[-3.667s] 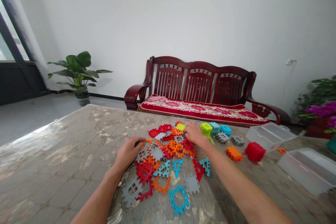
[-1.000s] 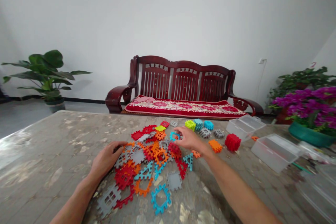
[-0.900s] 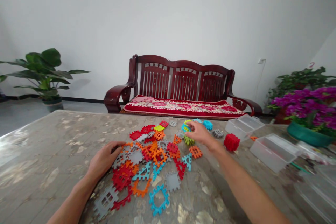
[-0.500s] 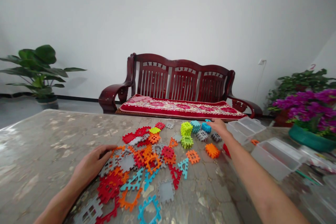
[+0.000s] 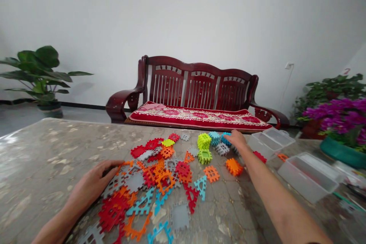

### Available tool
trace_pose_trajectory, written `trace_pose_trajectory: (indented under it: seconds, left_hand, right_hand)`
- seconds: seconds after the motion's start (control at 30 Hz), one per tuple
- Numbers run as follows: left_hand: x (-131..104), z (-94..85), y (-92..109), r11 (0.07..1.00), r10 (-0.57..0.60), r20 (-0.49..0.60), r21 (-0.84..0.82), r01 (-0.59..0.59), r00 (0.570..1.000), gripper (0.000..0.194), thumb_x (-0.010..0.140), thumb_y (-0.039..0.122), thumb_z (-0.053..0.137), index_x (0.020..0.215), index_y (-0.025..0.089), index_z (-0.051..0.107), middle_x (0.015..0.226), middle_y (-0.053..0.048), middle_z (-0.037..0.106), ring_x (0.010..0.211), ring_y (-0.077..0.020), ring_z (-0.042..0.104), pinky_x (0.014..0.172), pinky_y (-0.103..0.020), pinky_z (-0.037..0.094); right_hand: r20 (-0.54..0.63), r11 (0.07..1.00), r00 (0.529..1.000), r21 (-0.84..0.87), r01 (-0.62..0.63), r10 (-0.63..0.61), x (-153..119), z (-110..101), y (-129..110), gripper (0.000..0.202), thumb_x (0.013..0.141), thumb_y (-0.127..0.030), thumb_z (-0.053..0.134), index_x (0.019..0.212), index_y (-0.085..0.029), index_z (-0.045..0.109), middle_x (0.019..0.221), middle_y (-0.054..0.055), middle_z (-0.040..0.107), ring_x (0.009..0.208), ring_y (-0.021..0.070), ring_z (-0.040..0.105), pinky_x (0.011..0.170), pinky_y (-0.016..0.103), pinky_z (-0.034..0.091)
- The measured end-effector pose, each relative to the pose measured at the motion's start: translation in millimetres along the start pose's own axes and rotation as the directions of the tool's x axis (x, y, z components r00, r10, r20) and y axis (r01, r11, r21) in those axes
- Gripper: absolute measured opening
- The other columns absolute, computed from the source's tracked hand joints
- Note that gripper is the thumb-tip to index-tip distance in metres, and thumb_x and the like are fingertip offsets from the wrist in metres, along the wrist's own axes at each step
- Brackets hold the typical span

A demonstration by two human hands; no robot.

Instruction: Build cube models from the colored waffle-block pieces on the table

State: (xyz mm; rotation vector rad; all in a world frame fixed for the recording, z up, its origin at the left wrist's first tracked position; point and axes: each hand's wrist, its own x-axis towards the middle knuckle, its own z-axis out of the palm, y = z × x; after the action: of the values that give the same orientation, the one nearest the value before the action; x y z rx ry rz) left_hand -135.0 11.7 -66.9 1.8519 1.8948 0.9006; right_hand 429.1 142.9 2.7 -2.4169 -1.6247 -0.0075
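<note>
Many loose toothed plastic pieces lie in a spread pile on the table, among them a grey square [image 5: 180,216] and a red triangle [image 5: 191,197]. At the pile's left edge rests my left hand [image 5: 98,177], thumb and fingers apart, touching orange and grey pieces. My right hand [image 5: 236,140] is reached out to the far side, its fingertips on a blue stack [image 5: 226,138]. Beside that stack are a light blue stack [image 5: 214,138], a grey stack [image 5: 222,148], green stacks [image 5: 204,142] and, nearer, an orange stack [image 5: 234,167].
Two clear plastic boxes, one farther [image 5: 268,141] and one nearer [image 5: 310,177], stand right of my right forearm. A teal flower pot [image 5: 341,152] is at the right edge. A wooden bench [image 5: 124,101] stands beyond the table [image 5: 57,145].
The blue piece that showed above the blue stack at my right fingertips now sits level with the stack. My left hand stays at the pile's edge. The view has shifted slightly.
</note>
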Motion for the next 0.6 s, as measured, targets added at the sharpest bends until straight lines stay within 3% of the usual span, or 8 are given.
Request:
trace_pose_trajectory:
  seconds: [0.13, 0.23, 0.3, 0.43, 0.6]
  left_hand:
    - [-0.9, -1.5, 2.3, 1.0, -0.001, 0.0, 0.01, 0.001, 1.0, 0.038, 0.077, 0.053, 0.052, 0.101, 0.032, 0.074, 0.108, 0.002, 0.078, 0.105, -0.0261, 0.067, 0.099, -0.037, 0.05]
    - [-1.9, -2.8, 5.5, 1.0, -0.011, 0.012, 0.02, 0.011, 1.0, 0.04, 0.077, 0.052, 0.052, 0.103, 0.032, 0.074, 0.109, 0.001, 0.077, 0.104, -0.026, 0.068, 0.098, -0.037, 0.05]
    - [-2.1, -2.6, 5.8, 1.0, -0.013, 0.014, 0.022, 0.013, 1.0, 0.04, 0.077, 0.052, 0.052, 0.103, 0.032, 0.074, 0.109, 0.001, 0.077, 0.104, -0.0258, 0.068, 0.097, -0.036, 0.051]
    - [-1.6, -2.1, 4.1, 1.0, -0.007, 0.011, 0.021, 0.007, 1.0, 0.04, 0.078, 0.052, 0.052, 0.103, 0.031, 0.075, 0.109, 0.001, 0.077, 0.105, -0.0258, 0.068, 0.097, -0.036, 0.051]
    - [-4.2, -7.0, 9.9, 0.999, 0.008, 0.028, 0.041, -0.009, 1.0, 0.046, 0.08, 0.056, 0.051, 0.106, 0.026, 0.075, 0.111, -0.002, 0.077, 0.105, -0.0263, 0.068, 0.098, -0.036, 0.051]
  right_hand:
    - [0.03, 0.999, 0.999, -0.023, 0.043, -0.042, 1.1, -6.8, 5.2, 0.058, 0.087, -0.052, 0.053, 0.126, -0.01, 0.064, 0.121, 0.022, 0.069, 0.113, 0.0327, 0.066, 0.086, 0.036, 0.05]
    - [0.042, 0.993, 0.994, -0.057, 0.102, -0.099, 2.6, -14.9, 11.2, 0.058, 0.086, -0.035, 0.055, 0.14, -0.016, 0.054, 0.136, 0.017, 0.061, 0.124, 0.032, 0.059, 0.095, 0.037, 0.047]
    - [0.068, 0.98, 0.983, -0.084, 0.178, -0.172, 3.7, -18.6, 14.1, 0.07, 0.078, -0.022, 0.06, 0.147, -0.019, 0.047, 0.148, 0.014, 0.052, 0.134, 0.0319, 0.049, 0.103, 0.039, 0.043]
    - [0.177, 0.927, 0.928, -0.126, 0.353, -0.329, 5.6, -17.9, 13.8, 0.092, 0.066, -0.009, 0.063, 0.154, -0.022, 0.037, 0.158, 0.01, 0.039, 0.144, 0.0303, 0.035, 0.114, 0.041, 0.032]
    - [0.283, 0.862, 0.863, -0.174, 0.476, -0.419, 9.2, -10.8, 8.0, 0.096, 0.065, -0.005, 0.06, 0.155, -0.022, 0.034, 0.161, 0.011, 0.034, 0.148, 0.031, 0.027, 0.119, 0.047, 0.022]
